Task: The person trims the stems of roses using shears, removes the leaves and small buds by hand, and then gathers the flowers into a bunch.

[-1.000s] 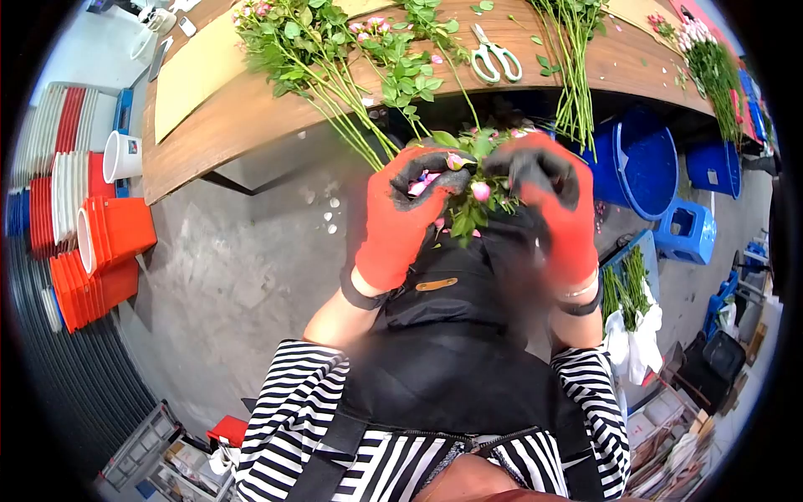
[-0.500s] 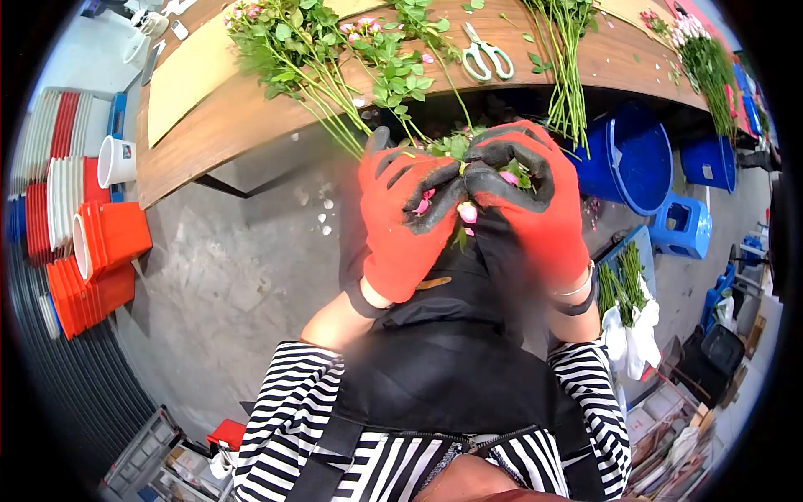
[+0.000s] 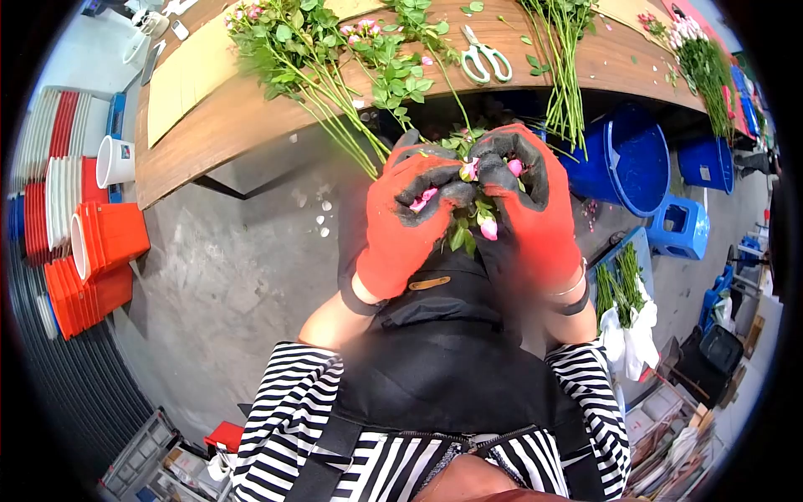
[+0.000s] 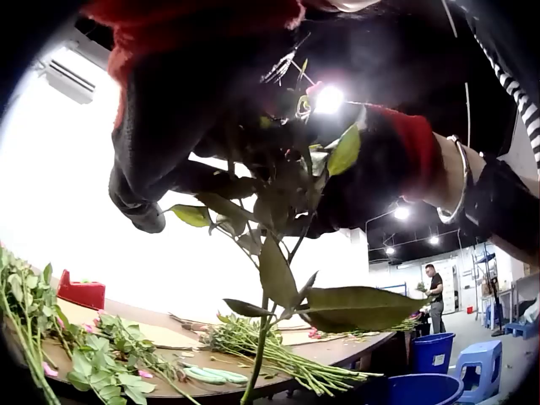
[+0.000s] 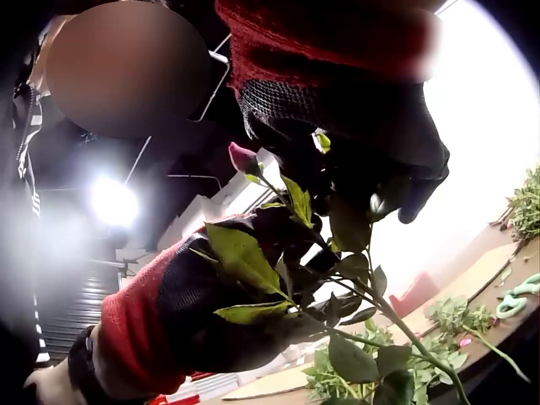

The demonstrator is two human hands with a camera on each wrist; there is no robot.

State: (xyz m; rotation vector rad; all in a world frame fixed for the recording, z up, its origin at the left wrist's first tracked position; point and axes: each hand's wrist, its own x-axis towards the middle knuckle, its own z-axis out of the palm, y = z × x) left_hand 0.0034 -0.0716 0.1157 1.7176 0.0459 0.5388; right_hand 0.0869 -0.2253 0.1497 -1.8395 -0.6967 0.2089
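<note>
Both hands wear red gloves with black palms and meet over the apron, around a leafy rose stem (image 4: 262, 350) with pink buds. My left hand (image 3: 401, 226) holds the stem below a bud (image 3: 469, 171), and loose pink petals (image 3: 424, 199) lie in its curled palm. Thumb and finger of my right hand (image 3: 545, 205) pinch at that same bud. Another pink bud (image 3: 488, 227) hangs below the fingertips, and one more (image 3: 514, 167) shows by the right palm. Green leaves (image 5: 245, 257) spread around the gloves; in the right wrist view the fingers are mostly in shadow.
On the wooden table (image 3: 192, 155) ahead lie rose stems (image 3: 288, 50), white-handled scissors (image 3: 479, 48) and a bundle of cut stems (image 3: 567, 92). A blue bucket (image 3: 615, 163) and blue stool (image 3: 679, 226) stand right. Orange buckets (image 3: 113, 238) are stacked left. Another person (image 4: 435, 295) stands farther back.
The right hand, blurred and apart from the left a second ago, has come in to the bud at the left fingertips. The fingertips have since parted slightly, showing that bud between them.
</note>
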